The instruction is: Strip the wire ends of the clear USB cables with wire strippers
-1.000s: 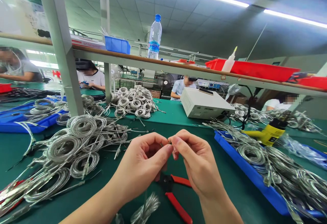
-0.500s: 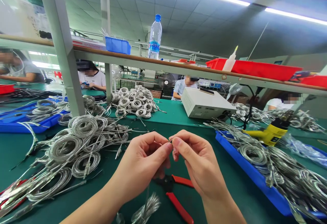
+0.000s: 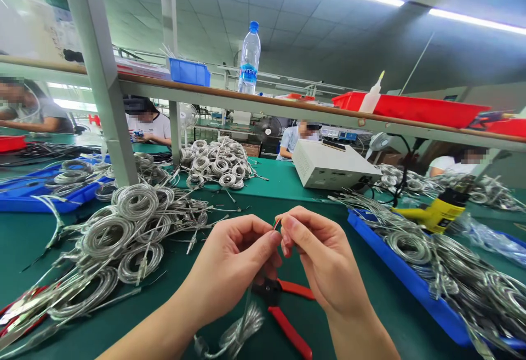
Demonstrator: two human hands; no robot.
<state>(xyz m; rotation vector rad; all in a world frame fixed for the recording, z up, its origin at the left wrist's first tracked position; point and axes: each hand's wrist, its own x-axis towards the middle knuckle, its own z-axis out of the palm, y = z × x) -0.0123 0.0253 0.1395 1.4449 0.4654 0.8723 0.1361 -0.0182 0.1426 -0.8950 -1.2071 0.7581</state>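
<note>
Thin red and green wires (image 3: 276, 224) show between my fingertips, at the end of a clear-jacketed cable (image 3: 242, 330). My left hand (image 3: 236, 261) is closed on this cable, whose bundled length hangs below the palm near the table. Thumb and forefinger of my right hand (image 3: 318, 256) pinch the wire tips, close against the left fingertips. Beneath both hands lies a pair of wire strippers (image 3: 290, 330) with red handles, its dark head partly covered by my left hand.
Coiled cables (image 3: 135, 212) are heaped on the left. A blue tray (image 3: 406, 283) full of cables stands on the right, with a yellow heat gun (image 3: 446, 212) behind it. Further back are a grey box-shaped device (image 3: 332, 163) and an overhead shelf (image 3: 304, 105). Other people sit beyond.
My right hand has shifted slightly right, and the red and green wires now show more clearly between the fingertips. The bundled cable below has swung a little to the right and up.
</note>
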